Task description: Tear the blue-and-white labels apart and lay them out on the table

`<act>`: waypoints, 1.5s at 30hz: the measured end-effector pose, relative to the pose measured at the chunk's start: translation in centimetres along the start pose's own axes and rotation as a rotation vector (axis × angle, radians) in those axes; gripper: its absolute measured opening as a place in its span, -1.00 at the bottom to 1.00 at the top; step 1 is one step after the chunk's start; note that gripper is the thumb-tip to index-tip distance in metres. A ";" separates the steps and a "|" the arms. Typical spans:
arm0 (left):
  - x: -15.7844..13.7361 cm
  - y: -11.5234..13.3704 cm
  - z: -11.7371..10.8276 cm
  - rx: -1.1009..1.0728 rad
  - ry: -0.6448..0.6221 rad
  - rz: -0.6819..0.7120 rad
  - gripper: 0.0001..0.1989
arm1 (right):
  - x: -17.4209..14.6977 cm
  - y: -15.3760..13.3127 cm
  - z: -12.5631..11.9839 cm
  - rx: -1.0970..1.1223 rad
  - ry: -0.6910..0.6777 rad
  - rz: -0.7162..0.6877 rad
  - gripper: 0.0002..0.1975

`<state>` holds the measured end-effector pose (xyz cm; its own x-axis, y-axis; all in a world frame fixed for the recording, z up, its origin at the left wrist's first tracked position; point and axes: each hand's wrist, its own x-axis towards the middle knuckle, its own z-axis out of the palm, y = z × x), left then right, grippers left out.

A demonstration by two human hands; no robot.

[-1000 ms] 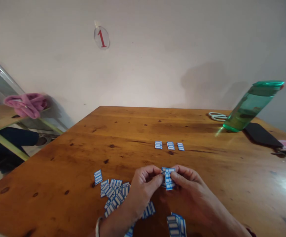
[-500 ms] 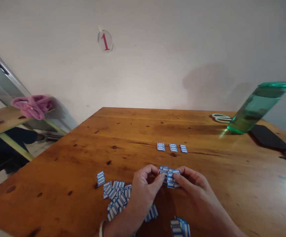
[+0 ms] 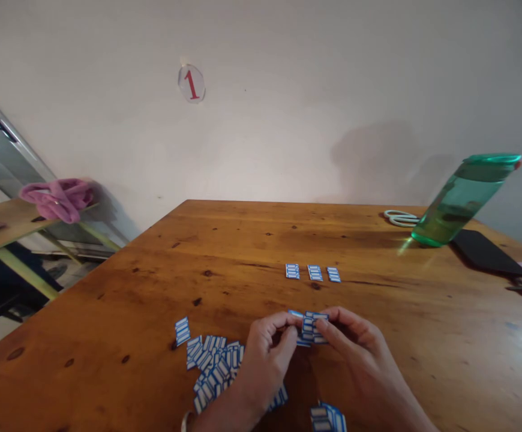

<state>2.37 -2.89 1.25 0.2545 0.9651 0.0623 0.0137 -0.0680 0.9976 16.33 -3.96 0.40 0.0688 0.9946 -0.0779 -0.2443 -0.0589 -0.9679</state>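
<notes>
My left hand (image 3: 270,351) is closed in a pinch on small blue-edged label sheets with white panels, whose edges show behind its fingertips. My right hand (image 3: 360,339) pinches overlapping label sheets (image 3: 310,327) between thumb and fingers, close beside the left. How many sheets are in each hand I cannot tell. A loose pile of the same label sheets (image 3: 216,363) lies to the left, partly covered by my left forearm. By the near edge of the view sits a small stack of label sheets (image 3: 327,417).
Beyond my hands, three label groups lie in a row on the wooden table (image 3: 225,240). A green bottle (image 3: 463,201) leans at the right, near a dark flat object (image 3: 486,253) and a white looped cord (image 3: 398,218). A pink cloth (image 3: 58,199) lies on another table at left.
The sheets between my hands overlap more, and my left fingertips now cover more of theirs. The whole view has shifted slightly; the pile and the row look unchanged.
</notes>
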 end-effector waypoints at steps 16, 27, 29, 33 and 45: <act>0.3 -0.5 0.3 -0.072 0.037 -0.070 -0.82 | 0.0 0.2 0.3 0.028 -0.060 0.042 -0.76; 0.7 -1.4 0.0 -0.148 0.080 -0.102 -0.61 | 0.0 -0.3 -0.2 -0.039 0.054 0.011 -0.73; 0.8 -1.6 0.1 -0.157 0.072 -0.127 -0.62 | 0.1 -0.1 -0.1 -0.048 0.043 -0.004 -0.72; 0.9 -1.3 0.0 -0.169 0.032 -0.162 -0.79 | 0.3 0.6 -0.1 -0.063 0.013 0.011 -0.68; 0.7 -1.5 0.3 -0.203 -0.031 -0.144 -0.78 | 0.5 0.9 0.0 -0.079 0.089 -0.043 -0.69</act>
<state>2.76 -2.21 -0.22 0.2936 0.9527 -0.0784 -0.1422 0.1246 0.9820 16.14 -3.54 -0.47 0.1640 0.9850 -0.0535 -0.1623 -0.0266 -0.9864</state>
